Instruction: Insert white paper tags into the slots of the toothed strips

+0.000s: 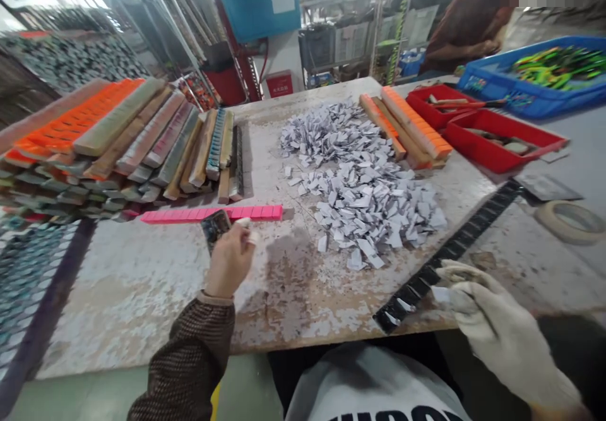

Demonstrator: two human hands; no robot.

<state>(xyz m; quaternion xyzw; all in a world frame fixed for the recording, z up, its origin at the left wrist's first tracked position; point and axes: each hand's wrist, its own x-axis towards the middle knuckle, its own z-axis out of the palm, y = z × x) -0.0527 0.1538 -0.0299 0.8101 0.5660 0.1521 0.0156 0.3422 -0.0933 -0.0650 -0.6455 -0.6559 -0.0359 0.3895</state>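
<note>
My bare left hand (230, 258) is raised over the worn table (142, 282) and pinches a small dark patterned card (215, 228) together with a white slip. Just beyond it lies a long pink strip of small pieces (213, 213). My right hand (497, 326), in a white glove, rests at the near table edge on the end of a long black slotted rail (454, 250) and holds a small white slip (440, 294) at its fingertips. A heap of small white paper slips (364, 187) lies in the middle of the table.
Stacked rows of orange, tan and patterned strips (118, 137) fill the left. More orange strips (402, 124) and two red trays (497, 137) lie at the far right, behind them a blue crate (534, 80). A tape roll (570, 219) lies right. Another person (473, 23) stands beyond.
</note>
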